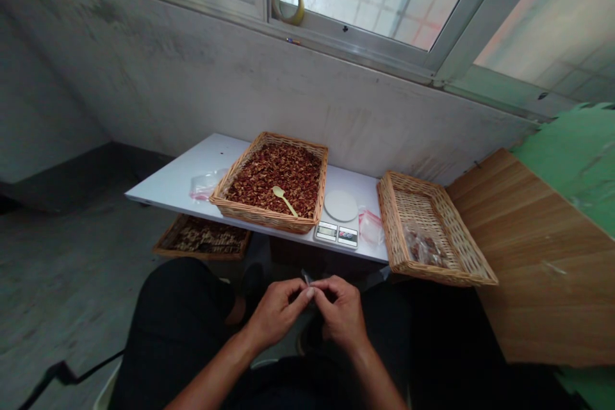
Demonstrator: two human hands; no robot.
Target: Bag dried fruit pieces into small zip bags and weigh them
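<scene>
Above my lap, my left hand (281,311) and my right hand (341,311) meet, thumbs and forefingers pinched together. Between the fingertips a bit of a see-through plastic bag (306,277) shows; most of it is hidden by the fingers. On the white table in front, a wicker basket (269,216) holds a layer of reddish-brown, nut-like pieces (278,170), with a pale yellow spoon (285,200) lying on them. Right of it stands a white kitchen scale (341,206). Flat plastic zip bags (371,227) lie beside the scale.
A second wicker basket (394,230) at the table's right end holds several filled bags (425,248). More plastic bags (206,184) lie on the left of the table (182,170). Below sits a tray (204,237) of pale pieces. A wooden board (542,256) stands at right; a tape roll (300,6) rests on the sill.
</scene>
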